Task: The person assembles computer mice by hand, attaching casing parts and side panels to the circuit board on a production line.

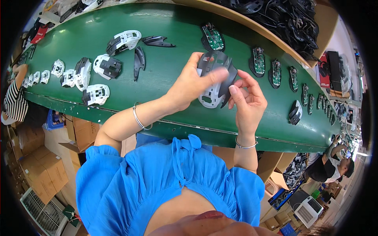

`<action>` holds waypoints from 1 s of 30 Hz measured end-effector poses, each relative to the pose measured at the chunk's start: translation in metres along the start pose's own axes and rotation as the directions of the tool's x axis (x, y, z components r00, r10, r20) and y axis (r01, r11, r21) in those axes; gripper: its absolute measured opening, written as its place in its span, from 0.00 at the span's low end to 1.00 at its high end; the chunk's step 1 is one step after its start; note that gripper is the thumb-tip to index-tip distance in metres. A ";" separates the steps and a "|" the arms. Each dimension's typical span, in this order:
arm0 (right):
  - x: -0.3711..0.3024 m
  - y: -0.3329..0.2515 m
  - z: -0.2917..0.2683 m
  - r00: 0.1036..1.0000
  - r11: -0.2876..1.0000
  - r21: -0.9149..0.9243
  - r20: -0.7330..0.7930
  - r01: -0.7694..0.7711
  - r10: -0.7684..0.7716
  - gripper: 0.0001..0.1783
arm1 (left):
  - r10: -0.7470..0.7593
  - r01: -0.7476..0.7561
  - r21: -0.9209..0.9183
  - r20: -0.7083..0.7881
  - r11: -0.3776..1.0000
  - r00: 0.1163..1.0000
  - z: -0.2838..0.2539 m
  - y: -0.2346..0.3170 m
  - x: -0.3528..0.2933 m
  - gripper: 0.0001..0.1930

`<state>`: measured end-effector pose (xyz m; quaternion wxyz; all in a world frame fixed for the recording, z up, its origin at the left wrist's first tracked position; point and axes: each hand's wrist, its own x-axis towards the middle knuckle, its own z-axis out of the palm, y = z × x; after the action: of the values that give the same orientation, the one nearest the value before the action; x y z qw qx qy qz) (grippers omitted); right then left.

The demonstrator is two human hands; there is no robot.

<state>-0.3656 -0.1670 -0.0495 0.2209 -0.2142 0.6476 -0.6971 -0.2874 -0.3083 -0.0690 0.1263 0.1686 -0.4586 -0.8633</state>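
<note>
Grasps a dark-and-white plastic shell [210,96] in the left hand [189,84], fingers around its upper left edge, thumb blurred across its dark part. Pinches a dark curved side piece [227,88] between thumb and fingers of the right hand [251,100], close along the shell's right edge; cannot tell whether seated there. Holds both above the green table [169,19], between its near edge [185,126] and a dark base with a circuit board [214,37] just beyond the shell. Has open green surface below the hands, down to that near edge, and leftward as far as two loose dark pieces [139,63]. Meets tighter room to the far right, with a row of circuit boards [258,62] below the cardboard box [327,31] and a lone shell [295,113] nearer.
</note>
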 end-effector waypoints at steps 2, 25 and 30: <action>-0.004 -0.004 0.004 0.999 1.000 -0.005 0.020 -0.026 0.026 0.22 | 0.070 -0.071 0.111 0.015 0.991 0.997 -0.003 -0.001 -0.002 0.35; 0.018 0.024 0.000 0.951 0.978 0.129 0.285 -0.166 0.124 0.32 | -0.086 0.081 0.131 0.035 0.988 0.996 -0.016 0.005 -0.006 0.32; 0.020 0.024 -0.003 0.848 0.796 0.374 0.434 -0.476 0.304 0.29 | -0.187 0.175 0.210 0.039 0.962 0.982 -0.018 0.003 -0.002 0.33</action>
<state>-0.3831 -0.1776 -0.0730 0.5190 -0.1350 0.4399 -0.7204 -0.2779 -0.3229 -0.0752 0.0152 0.1964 -0.5315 -0.8238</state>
